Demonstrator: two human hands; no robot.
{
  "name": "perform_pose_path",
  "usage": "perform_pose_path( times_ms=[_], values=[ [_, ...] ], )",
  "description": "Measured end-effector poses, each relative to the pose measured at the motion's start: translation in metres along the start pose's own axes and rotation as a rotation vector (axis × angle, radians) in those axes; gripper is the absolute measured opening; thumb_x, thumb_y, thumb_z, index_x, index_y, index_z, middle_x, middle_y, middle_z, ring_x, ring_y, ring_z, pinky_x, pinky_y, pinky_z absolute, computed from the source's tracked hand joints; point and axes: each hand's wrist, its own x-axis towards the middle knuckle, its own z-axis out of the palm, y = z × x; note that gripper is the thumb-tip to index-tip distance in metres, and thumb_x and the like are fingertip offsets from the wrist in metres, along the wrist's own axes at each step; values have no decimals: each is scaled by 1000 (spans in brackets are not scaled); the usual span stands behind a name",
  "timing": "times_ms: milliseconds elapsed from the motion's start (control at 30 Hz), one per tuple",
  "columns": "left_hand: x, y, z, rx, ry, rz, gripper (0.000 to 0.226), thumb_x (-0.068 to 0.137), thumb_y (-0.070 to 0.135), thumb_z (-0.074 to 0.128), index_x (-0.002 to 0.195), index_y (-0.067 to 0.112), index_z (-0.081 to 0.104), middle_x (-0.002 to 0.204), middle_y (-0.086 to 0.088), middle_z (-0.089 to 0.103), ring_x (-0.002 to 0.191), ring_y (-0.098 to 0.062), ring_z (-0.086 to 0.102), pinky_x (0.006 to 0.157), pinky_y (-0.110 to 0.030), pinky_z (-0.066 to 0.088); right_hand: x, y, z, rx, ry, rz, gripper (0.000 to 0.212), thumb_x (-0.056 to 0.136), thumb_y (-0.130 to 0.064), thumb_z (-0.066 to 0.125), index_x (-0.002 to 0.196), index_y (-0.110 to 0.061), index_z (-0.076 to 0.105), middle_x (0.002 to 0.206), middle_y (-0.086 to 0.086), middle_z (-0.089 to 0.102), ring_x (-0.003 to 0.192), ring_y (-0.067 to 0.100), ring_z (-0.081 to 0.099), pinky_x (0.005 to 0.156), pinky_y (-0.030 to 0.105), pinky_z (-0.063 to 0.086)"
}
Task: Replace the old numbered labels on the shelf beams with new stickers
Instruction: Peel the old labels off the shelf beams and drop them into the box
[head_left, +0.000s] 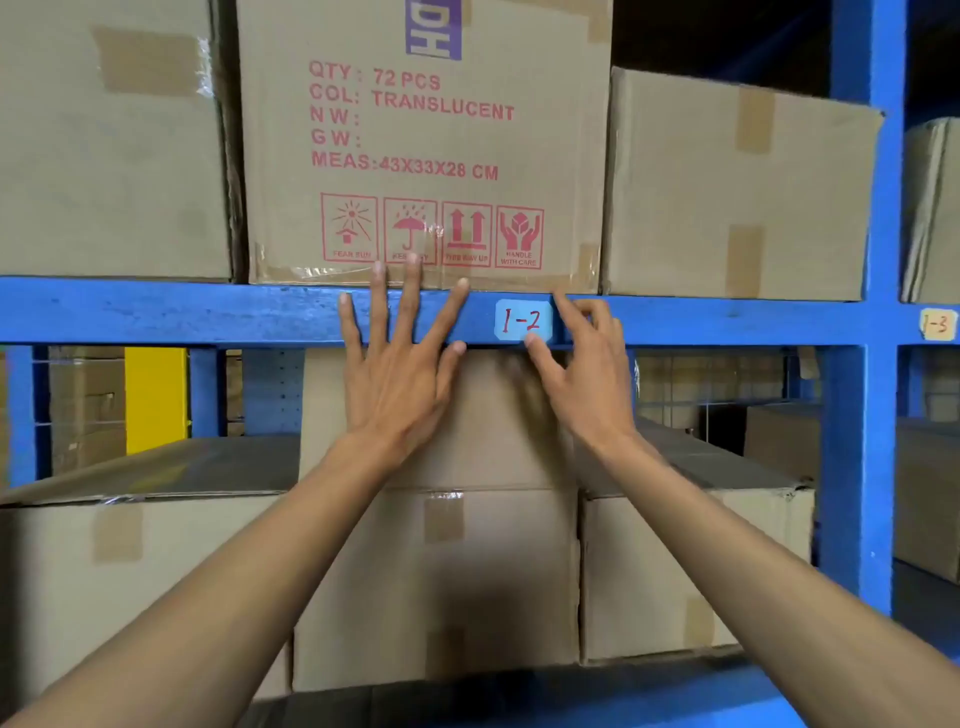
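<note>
A light blue sticker (522, 320) with "1-2" in red sits on the front of the blue shelf beam (208, 312). My right hand (582, 364) is at the sticker's right edge, index tip at its upper right corner and thumb tip at its lower edge. My left hand (400, 358) lies flat against the beam just left of the sticker, fingers spread, holding nothing. Further right on the beam, past the upright, is a yellowish label (937, 324) marked "1-3".
Cardboard boxes (426, 140) stand on the beam's shelf, and more boxes (436, 571) fill the shelf below. A blue upright post (857, 415) rises on the right. A yellow post (156, 395) shows behind at the left.
</note>
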Motion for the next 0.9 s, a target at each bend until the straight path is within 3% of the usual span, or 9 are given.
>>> perform_pose_path(
  times_ms=[233,433,633,800,900],
  values=[
    [0,-1,21,37,193,-4,53,104,53,16,156,46,10,170,0,8,156,-34,1,123,-57,0,5,6,9,33,251,-47,28,89,-32,67,114,-20,71,102,-3,61,91,16,57,75,25,43],
    [2,-1,27,58,249,-9,53,104,56,20,156,47,12,170,1,11,156,-33,3,124,-55,0,16,7,8,147,297,-48,4,83,-27,71,86,-25,70,86,-13,64,70,1,49,66,23,44],
    [2,-2,31,75,275,-15,53,104,56,21,155,48,13,170,0,14,156,-34,6,124,-55,2,14,12,1,251,234,-79,4,83,-22,72,82,-24,69,75,-17,64,64,10,53,65,23,45],
    [2,-2,33,102,289,-15,53,104,57,22,155,48,14,169,0,16,156,-34,9,123,-55,3,6,11,-8,422,183,-72,4,84,-14,75,84,-16,72,68,-12,61,60,3,51,61,11,43],
    [2,-2,33,122,277,-16,52,105,57,22,156,47,15,169,-1,17,156,-34,10,124,-54,3,1,9,-18,526,181,-40,2,84,-13,75,84,-14,73,67,-2,62,61,4,49,59,12,43]
  ],
)
